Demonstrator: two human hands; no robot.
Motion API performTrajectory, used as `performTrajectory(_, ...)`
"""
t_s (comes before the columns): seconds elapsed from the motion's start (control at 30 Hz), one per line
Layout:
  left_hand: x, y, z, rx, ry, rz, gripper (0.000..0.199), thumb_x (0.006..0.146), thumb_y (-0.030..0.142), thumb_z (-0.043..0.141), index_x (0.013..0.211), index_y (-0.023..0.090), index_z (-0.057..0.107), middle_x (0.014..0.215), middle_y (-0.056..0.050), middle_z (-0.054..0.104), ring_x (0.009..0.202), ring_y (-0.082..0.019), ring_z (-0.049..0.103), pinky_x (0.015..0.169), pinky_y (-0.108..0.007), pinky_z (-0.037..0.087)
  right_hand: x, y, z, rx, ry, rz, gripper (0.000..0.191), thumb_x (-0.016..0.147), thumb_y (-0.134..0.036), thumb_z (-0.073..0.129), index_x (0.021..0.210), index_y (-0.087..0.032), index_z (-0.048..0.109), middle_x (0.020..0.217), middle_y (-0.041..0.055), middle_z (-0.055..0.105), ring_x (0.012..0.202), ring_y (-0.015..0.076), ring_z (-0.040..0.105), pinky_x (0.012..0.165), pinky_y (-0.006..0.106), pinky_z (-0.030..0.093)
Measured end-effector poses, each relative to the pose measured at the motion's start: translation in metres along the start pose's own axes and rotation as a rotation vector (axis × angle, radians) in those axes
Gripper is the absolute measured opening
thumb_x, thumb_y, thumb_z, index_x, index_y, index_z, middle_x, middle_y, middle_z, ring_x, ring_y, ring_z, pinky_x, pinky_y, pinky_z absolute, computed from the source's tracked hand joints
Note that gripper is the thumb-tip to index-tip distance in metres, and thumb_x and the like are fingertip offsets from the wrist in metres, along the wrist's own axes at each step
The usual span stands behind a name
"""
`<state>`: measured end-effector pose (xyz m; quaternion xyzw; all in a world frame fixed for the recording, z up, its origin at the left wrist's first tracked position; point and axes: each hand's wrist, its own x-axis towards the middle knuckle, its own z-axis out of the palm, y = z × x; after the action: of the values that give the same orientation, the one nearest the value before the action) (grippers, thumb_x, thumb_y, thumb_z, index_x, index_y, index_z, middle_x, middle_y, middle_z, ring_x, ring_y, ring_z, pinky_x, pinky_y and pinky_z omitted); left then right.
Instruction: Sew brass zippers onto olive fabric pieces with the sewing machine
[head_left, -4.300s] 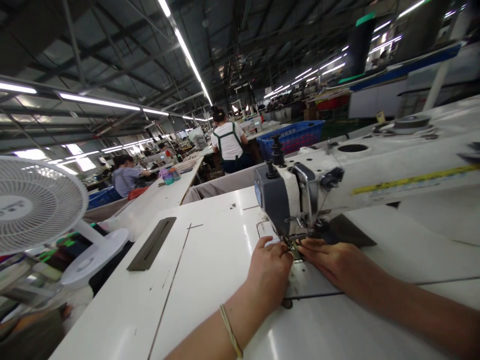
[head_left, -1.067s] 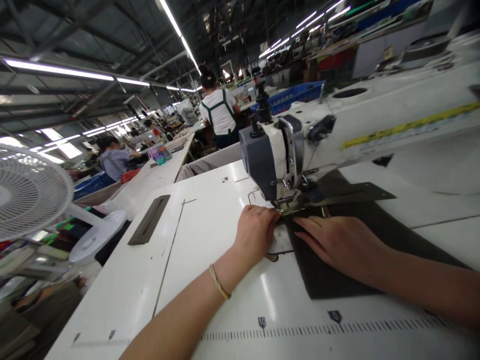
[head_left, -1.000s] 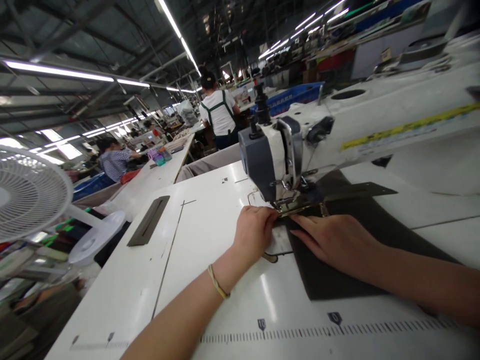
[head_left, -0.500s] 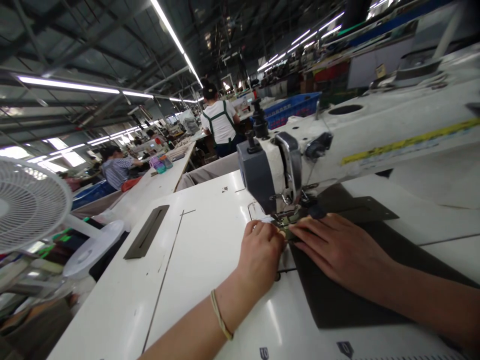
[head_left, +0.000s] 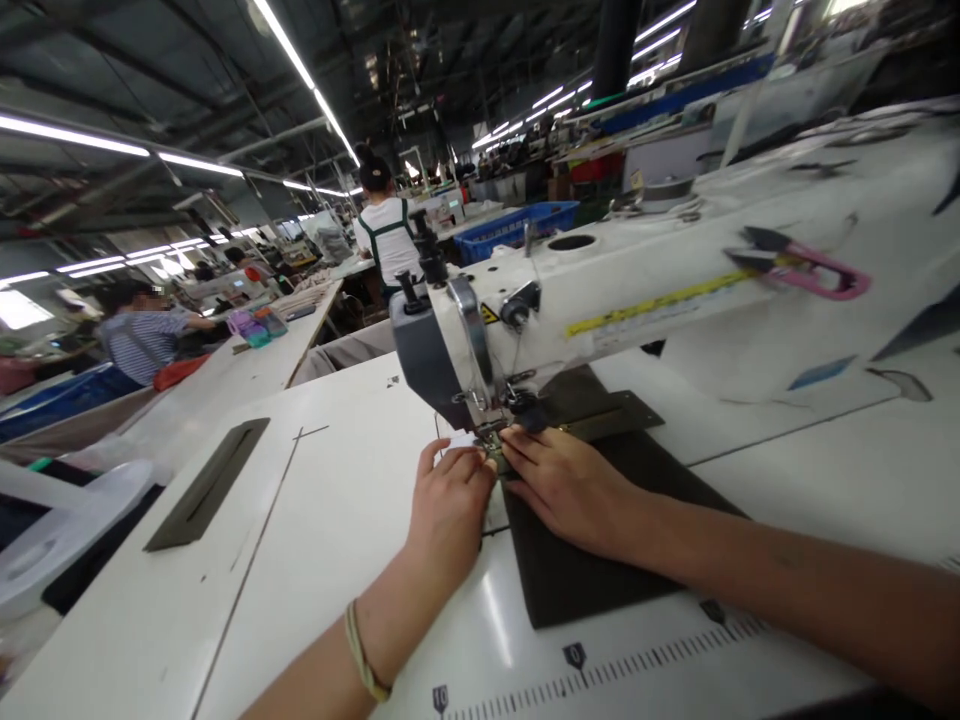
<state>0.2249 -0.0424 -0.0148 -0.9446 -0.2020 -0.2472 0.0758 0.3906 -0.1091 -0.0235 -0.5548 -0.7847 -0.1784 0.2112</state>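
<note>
Under the head of a white sewing machine (head_left: 645, 285), by the presser foot (head_left: 491, 435), both my hands are close together. My left hand (head_left: 450, 500) has its fingers curled and pressed together just left of the foot; what they pinch is hidden. A small white piece (head_left: 459, 441) shows just beyond its fingers. My right hand (head_left: 577, 485) lies flat, fingers stretched toward the foot, on a dark olive fabric panel (head_left: 559, 590). Behind that hand lies a narrower dark strip (head_left: 615, 415) with a zipper-like line along it.
Another dark piece with a slit (head_left: 214, 480) lies on the white table (head_left: 352, 500) at left. Pink-handled thread snips (head_left: 825, 275) rest on the machine arm. A ruler scale (head_left: 630, 655) runs along the front edge. A white fan base (head_left: 82, 520) stands left. Co-workers sit beyond.
My view has swung right, so everything sits further left and the thread snips have come into sight. Both hands stay beside the presser foot, with little visible movement of the fabric.
</note>
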Motion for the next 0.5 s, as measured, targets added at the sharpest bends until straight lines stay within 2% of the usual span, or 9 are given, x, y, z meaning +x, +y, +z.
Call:
performTrajectory(0.1, 0.003, -0.001, -0.001, -0.005, -0.011, 0.02, 0.014, 0.09, 0.012, 0.051, 0.09, 0.017, 0.064, 0.094, -0.005, 0.068, 0.093, -0.021, 0.062, 0.094, -0.043, 0.04, 0.0, 0.002, 0.002, 0.014, -0.036, -0.001, 0.029, 0.085, -0.02, 0.054, 0.107, -0.004, 0.064, 0.114, 0.0164, 0.064, 0.104, 0.0268, 0.058, 0.095, 0.04, 0.046)
performTrajectory(0.2, 0.007, -0.002, -0.001, 0.009, -0.033, 0.031, 0.014, 0.09, 0.012, 0.051, 0.087, 0.016, 0.064, 0.092, -0.006, 0.068, 0.09, -0.021, 0.062, 0.093, -0.042, 0.041, 0.002, 0.004, 0.003, 0.031, -0.042, -0.006, 0.028, 0.085, -0.02, 0.054, 0.106, -0.003, 0.064, 0.112, 0.0175, 0.064, 0.102, 0.0278, 0.059, 0.093, 0.041, 0.047)
performTrajectory(0.5, 0.007, -0.007, 0.006, 0.032, -0.045, 0.01, 0.011, 0.087, 0.011, 0.055, 0.081, 0.016, 0.063, 0.088, -0.006, 0.068, 0.087, -0.02, 0.062, 0.089, -0.038, 0.044, 0.004, 0.009, 0.011, 0.059, 0.057, -0.034, 0.021, 0.084, -0.017, 0.053, 0.099, -0.008, 0.065, 0.097, 0.0138, 0.068, 0.085, 0.0252, 0.063, 0.077, 0.038, 0.052)
